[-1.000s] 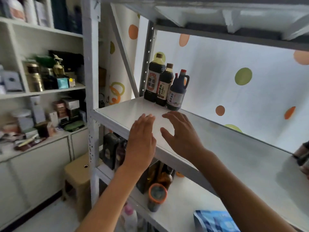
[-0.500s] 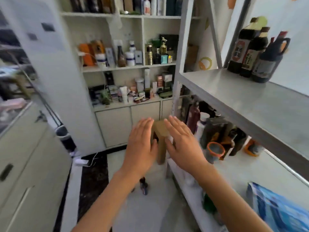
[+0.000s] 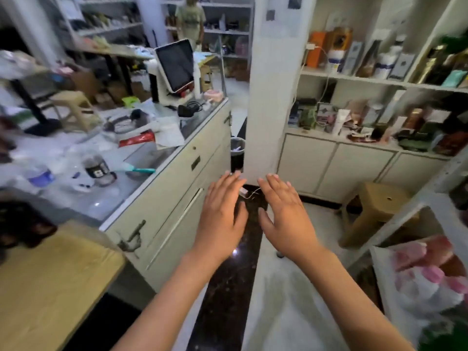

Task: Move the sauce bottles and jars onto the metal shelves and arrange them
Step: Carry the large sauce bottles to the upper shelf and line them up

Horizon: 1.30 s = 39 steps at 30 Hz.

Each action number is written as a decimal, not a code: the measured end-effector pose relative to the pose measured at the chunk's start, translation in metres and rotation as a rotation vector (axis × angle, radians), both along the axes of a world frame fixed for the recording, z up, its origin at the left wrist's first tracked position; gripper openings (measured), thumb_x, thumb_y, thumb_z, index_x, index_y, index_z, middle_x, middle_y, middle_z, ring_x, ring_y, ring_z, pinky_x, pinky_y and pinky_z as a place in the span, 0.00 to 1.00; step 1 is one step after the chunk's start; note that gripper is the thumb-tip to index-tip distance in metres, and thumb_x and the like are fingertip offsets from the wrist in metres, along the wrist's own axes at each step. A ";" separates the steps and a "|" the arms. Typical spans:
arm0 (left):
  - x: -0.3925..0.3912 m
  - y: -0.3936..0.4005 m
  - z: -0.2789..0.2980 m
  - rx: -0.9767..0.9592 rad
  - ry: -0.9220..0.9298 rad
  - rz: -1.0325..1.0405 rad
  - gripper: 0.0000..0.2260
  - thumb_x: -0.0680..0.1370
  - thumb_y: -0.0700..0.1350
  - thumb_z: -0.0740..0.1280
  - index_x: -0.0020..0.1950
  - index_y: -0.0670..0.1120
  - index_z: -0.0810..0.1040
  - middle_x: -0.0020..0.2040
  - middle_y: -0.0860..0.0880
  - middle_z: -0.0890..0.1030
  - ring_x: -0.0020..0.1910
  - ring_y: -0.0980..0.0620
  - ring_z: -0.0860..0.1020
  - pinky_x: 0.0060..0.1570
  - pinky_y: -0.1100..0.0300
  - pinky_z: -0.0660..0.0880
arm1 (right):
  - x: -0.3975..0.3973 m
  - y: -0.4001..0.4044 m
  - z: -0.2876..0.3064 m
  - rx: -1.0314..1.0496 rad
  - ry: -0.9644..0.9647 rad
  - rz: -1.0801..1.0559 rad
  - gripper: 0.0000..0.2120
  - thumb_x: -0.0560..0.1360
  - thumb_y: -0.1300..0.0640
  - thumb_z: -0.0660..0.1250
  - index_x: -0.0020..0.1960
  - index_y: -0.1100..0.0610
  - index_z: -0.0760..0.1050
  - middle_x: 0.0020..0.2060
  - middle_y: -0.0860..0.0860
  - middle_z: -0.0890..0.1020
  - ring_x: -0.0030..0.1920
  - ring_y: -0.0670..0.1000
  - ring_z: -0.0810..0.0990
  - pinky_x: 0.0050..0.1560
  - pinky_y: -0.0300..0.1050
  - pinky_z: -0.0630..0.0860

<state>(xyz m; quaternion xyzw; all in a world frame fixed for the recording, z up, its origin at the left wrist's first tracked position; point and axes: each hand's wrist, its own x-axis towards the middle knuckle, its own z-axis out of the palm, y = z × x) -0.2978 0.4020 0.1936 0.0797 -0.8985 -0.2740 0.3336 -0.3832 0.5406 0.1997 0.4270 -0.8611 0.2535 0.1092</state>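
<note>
My left hand (image 3: pixel 221 216) and my right hand (image 3: pixel 285 214) are stretched out side by side in mid-air over the floor, fingers straight, holding nothing. Only a corner of the metal shelf frame (image 3: pixel 415 211) shows at the right edge, with a plastic bag of pink items (image 3: pixel 425 269) on its low level. No sauce bottle on the metal shelves is in view. A dark jar (image 3: pixel 97 169) stands on the glass counter (image 3: pixel 141 188) to the left, well away from both hands.
A cream drawer cabinet (image 3: pixel 182 193) carries the cluttered counter with a tablet screen (image 3: pixel 176 64). A white pillar (image 3: pixel 273 84), a wall shelf unit (image 3: pixel 379 79) full of boxes, a tan stool (image 3: pixel 374 211), a wooden board (image 3: pixel 50 282) and a person (image 3: pixel 190 19) at the back.
The view has swung left, away from the metal shelves and the three dark bottles, toward the counter. Both hands stayed stretched out and empty in front of me.
</note>
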 end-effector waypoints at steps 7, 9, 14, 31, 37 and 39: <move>0.160 -0.158 -0.036 0.107 -0.022 0.302 0.18 0.78 0.41 0.62 0.68 0.44 0.71 0.71 0.49 0.70 0.73 0.52 0.62 0.72 0.45 0.62 | 0.130 -0.193 -0.027 0.012 -0.110 0.289 0.29 0.76 0.58 0.67 0.76 0.58 0.64 0.74 0.57 0.67 0.76 0.56 0.62 0.76 0.47 0.52; 0.202 -0.193 -0.047 0.137 -0.016 0.388 0.18 0.78 0.41 0.62 0.67 0.44 0.72 0.70 0.49 0.71 0.73 0.53 0.62 0.74 0.51 0.58 | 0.166 -0.239 -0.035 0.033 -0.137 0.370 0.28 0.77 0.58 0.66 0.75 0.57 0.65 0.74 0.57 0.67 0.75 0.56 0.62 0.76 0.47 0.54; 0.307 -0.269 -0.067 0.201 -0.040 0.617 0.20 0.77 0.47 0.57 0.68 0.43 0.72 0.69 0.48 0.72 0.72 0.50 0.65 0.72 0.49 0.61 | 0.257 -0.342 -0.050 0.081 -0.181 0.566 0.27 0.77 0.57 0.66 0.74 0.57 0.67 0.74 0.57 0.68 0.75 0.57 0.63 0.76 0.52 0.59; 0.442 -0.393 -0.100 0.358 -0.012 1.010 0.17 0.77 0.37 0.65 0.66 0.45 0.73 0.64 0.50 0.75 0.65 0.53 0.70 0.65 0.63 0.64 | 0.372 -0.539 -0.088 0.220 -0.380 0.871 0.26 0.78 0.57 0.64 0.75 0.54 0.65 0.73 0.50 0.69 0.74 0.50 0.64 0.72 0.40 0.59; 0.437 -0.481 -0.106 0.337 -0.096 1.085 0.15 0.78 0.35 0.62 0.65 0.44 0.74 0.63 0.48 0.76 0.62 0.51 0.73 0.60 0.64 0.66 | 0.359 -0.638 -0.111 0.185 -0.649 0.818 0.23 0.79 0.57 0.65 0.73 0.54 0.68 0.68 0.49 0.73 0.65 0.47 0.73 0.63 0.37 0.67; 0.434 -0.513 -0.108 0.326 -0.169 1.101 0.15 0.78 0.34 0.62 0.64 0.42 0.75 0.61 0.46 0.76 0.61 0.49 0.74 0.59 0.64 0.66 | 0.354 -0.669 -0.120 0.168 -0.788 0.766 0.19 0.79 0.56 0.65 0.70 0.54 0.71 0.63 0.50 0.78 0.60 0.48 0.77 0.62 0.45 0.75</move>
